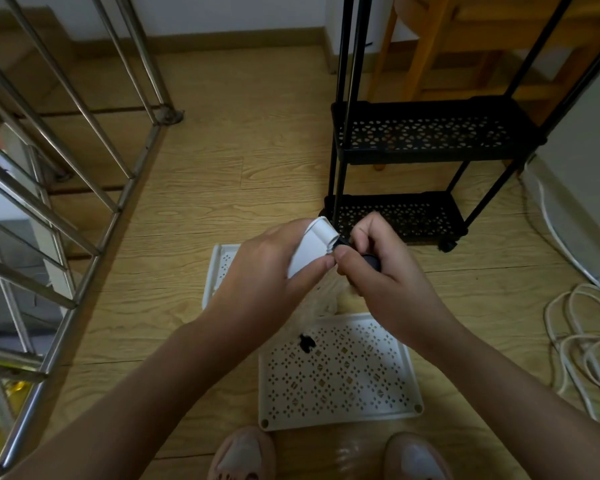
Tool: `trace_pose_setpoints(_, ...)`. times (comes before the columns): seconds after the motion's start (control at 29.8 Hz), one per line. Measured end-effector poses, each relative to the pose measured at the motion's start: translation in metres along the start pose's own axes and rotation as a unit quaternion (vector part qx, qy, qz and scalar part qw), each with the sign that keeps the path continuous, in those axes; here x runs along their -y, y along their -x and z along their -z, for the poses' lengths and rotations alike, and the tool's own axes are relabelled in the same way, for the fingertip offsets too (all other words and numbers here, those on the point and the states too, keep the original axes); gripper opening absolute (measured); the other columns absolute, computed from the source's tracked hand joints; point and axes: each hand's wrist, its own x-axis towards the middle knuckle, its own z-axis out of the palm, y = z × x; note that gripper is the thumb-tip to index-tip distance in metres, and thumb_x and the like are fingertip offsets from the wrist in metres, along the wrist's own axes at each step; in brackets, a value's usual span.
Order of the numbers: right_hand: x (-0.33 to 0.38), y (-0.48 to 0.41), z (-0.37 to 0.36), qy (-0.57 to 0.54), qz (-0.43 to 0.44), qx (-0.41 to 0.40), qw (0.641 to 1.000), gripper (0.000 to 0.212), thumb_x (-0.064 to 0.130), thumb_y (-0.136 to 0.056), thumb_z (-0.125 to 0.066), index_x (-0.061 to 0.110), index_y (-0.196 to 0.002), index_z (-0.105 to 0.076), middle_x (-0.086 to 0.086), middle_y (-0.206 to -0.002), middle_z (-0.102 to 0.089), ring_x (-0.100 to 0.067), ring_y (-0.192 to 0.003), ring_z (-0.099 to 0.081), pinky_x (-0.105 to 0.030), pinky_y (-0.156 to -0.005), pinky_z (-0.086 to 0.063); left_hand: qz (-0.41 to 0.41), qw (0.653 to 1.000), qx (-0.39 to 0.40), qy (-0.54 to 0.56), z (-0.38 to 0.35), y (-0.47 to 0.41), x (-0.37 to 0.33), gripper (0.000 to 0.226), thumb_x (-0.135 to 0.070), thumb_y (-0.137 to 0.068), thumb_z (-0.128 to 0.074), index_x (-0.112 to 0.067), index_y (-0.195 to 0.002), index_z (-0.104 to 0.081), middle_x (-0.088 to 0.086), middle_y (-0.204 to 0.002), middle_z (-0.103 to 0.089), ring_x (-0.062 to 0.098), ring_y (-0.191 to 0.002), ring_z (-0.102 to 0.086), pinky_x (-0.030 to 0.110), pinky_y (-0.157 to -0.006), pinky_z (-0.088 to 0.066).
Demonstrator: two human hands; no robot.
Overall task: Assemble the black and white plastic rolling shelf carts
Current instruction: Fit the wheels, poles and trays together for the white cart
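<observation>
While a two-tier black cart (423,133) is standing on its wheels on the wood-grain floor (222,168), a white perforated tray (310,247) is being held up by one corner just in front of it, above a second white tray (340,372) lying flat with a small black piece (305,342) on it. Steel railing (66,168) is running along the left, white cables (582,341) are coiling at right, and a wooden chair (465,46) is standing behind the cart. The left hand (267,271) is gripping the raised tray's corner, fingers curled round it, while the right hand (385,268) is pinching a black caster (371,261) against that corner.
</observation>
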Motion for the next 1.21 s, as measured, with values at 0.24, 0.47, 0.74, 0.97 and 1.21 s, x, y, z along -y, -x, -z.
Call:
trace_pose_setpoints(0.24, 0.005, 0.003, -0.004, 0.031, 0.012, -0.009, 0.999, 0.023, 0.015, -0.094, -0.05, 0.018, -0.076, -0.035, 0.013, -0.06, -0.036, -0.005, -0.053, -0.032, -0.023, -0.047, -0.03, -0.013, 1.0, -0.018, -0.02, -0.007, -0.001, -0.001, 0.03, -0.043, -0.093, -0.052, -0.023, -0.113, -0.061, -0.014, -0.089, -0.061, -0.006, -0.08, -0.051, 0.004, -0.068, -0.033)
trace_pose_setpoints(0.47, 0.008, 0.008, -0.014, 0.027, -0.03, -0.039, 0.998, 0.021, 0.017, -0.096, -0.044, 0.012, -0.078, -0.035, -0.001, -0.063, -0.037, -0.014, -0.056, -0.034, -0.033, -0.05, -0.032, 0.004, 0.999, -0.016, -0.036, -0.012, 0.002, 0.0, 0.053, -0.053, -0.084, -0.045, -0.026, -0.129, -0.053, -0.02, -0.09, -0.051, -0.014, -0.079, -0.046, 0.001, -0.072, -0.033)
trace_pose_setpoints(0.74, 0.008, -0.004, 0.018, 0.084, -0.001, 0.014, 0.996, 0.026, 0.056, -0.089, -0.049, 0.031, -0.083, -0.054, 0.012, -0.078, -0.056, -0.003, -0.072, -0.053, -0.025, -0.067, -0.045, -0.022, 0.998, -0.064, 0.011, -0.005, -0.001, 0.008, 0.047, -0.054, -0.08, -0.053, -0.027, -0.117, -0.063, -0.021, -0.092, -0.059, -0.014, -0.081, -0.05, 0.005, -0.07, -0.036)
trace_pose_setpoints(0.97, -0.004, -0.013, 0.029, -0.048, 0.02, 0.114, 0.992, 0.039, 0.041, -0.078, -0.069, 0.019, -0.11, -0.063, 0.003, -0.105, -0.067, -0.011, -0.099, -0.063, -0.025, -0.084, -0.052, -0.017, 0.985, -0.04, 0.165, 0.003, 0.001, 0.004, 0.034, -0.051, -0.075, -0.063, -0.043, -0.106, -0.052, -0.012, -0.077, -0.062, 0.006, -0.065, -0.06, 0.021, -0.055, -0.045)
trace_pose_setpoints(1.21, -0.005, -0.008, 0.026, -0.05, 0.068, 0.087, 0.993, 0.049, 0.063, -0.073, -0.06, 0.028, -0.108, -0.064, 0.011, -0.103, -0.066, -0.009, -0.099, -0.062, -0.024, -0.081, -0.051, -0.09, 0.988, -0.074, 0.104, 0.003, 0.003, -0.001, 0.031, -0.051, -0.078, -0.062, -0.039, -0.105, -0.052, -0.013, -0.099, -0.061, 0.013, -0.089, -0.062, 0.041, -0.066, -0.053)
